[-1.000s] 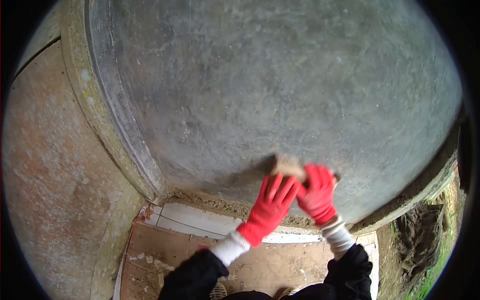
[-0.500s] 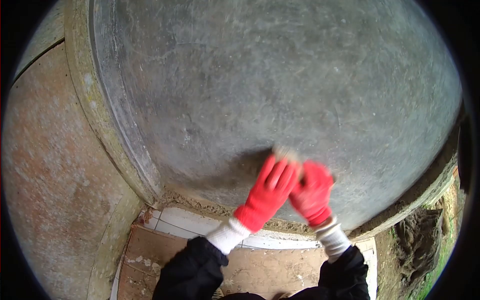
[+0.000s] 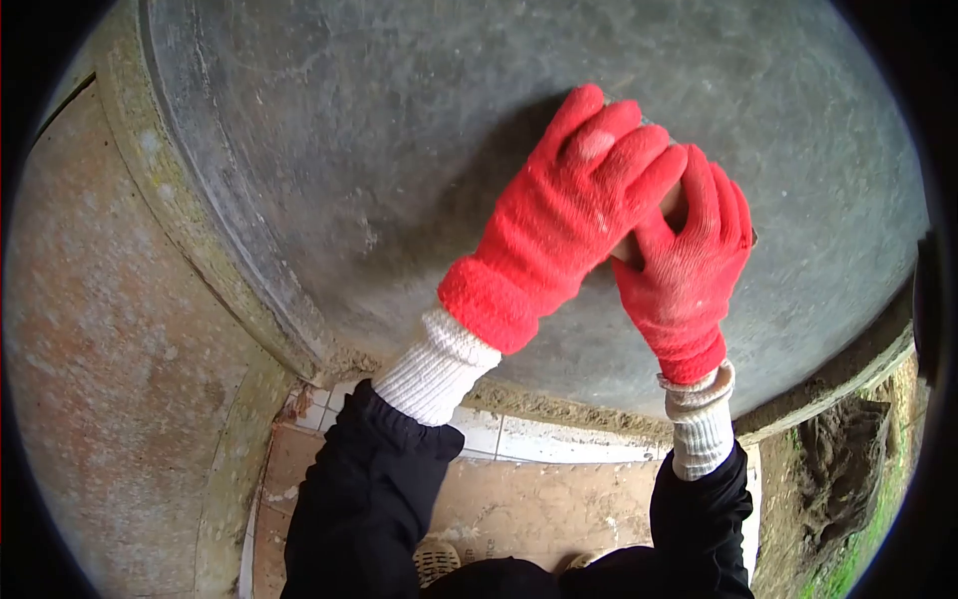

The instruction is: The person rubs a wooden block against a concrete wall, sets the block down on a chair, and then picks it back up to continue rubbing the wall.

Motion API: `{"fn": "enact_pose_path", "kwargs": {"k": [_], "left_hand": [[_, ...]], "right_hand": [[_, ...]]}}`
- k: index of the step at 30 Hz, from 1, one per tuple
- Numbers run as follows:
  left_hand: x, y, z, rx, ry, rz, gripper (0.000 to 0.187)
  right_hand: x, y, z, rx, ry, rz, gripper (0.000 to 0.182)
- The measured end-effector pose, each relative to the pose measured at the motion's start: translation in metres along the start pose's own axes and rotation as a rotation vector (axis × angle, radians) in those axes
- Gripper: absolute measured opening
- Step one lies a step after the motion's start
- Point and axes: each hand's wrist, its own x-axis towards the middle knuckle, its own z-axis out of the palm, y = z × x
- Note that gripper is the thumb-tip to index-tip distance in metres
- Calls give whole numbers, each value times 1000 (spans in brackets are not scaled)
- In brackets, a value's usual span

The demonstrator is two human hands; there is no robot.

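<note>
My left hand [image 3: 574,215], in a red glove with a white ribbed cuff, is closed over a tan block-like hand tool [image 3: 628,250]. From the right, my right hand [image 3: 691,265], gloved the same way, grips the tool's other end. The gloves cover most of it, so its exact kind cannot be told. Both hands press close against a large smooth grey cement surface [image 3: 399,150], and a dark shadow falls to the left of the left glove.
A raised cement border [image 3: 170,180] edges the grey surface on the left, beside a blotchy brown wall [image 3: 120,329]. Below lie white tiles [image 3: 539,439] and a brown cardboard sheet [image 3: 559,509]. At right are a crumpled dark sack [image 3: 843,449] and grass.
Both hands, with the tool between them, have moved up and slightly right over the grey surface, away from its lower edge. The view has shifted slightly.
</note>
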Motion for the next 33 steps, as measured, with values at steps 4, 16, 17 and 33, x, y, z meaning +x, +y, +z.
{"fn": "enact_pose_path", "kwargs": {"k": [4, 16, 17, 33], "left_hand": [[-120, 49, 34, -63, -25, -122, 52], [-115, 21, 19, -40, 11, -59, 50], [-87, 4, 9, -22, 13, -20, 50], [-214, 21, 16, -63, -39, -186, 50]], "right_hand": [[-109, -54, 39, 219, -267, 324, 53], [-81, -57, 40, 283, -160, 278, 47], [-58, -53, 40, 246, 60, 237, 47], [-118, -112, 74, 365, -251, 110, 46]]}}
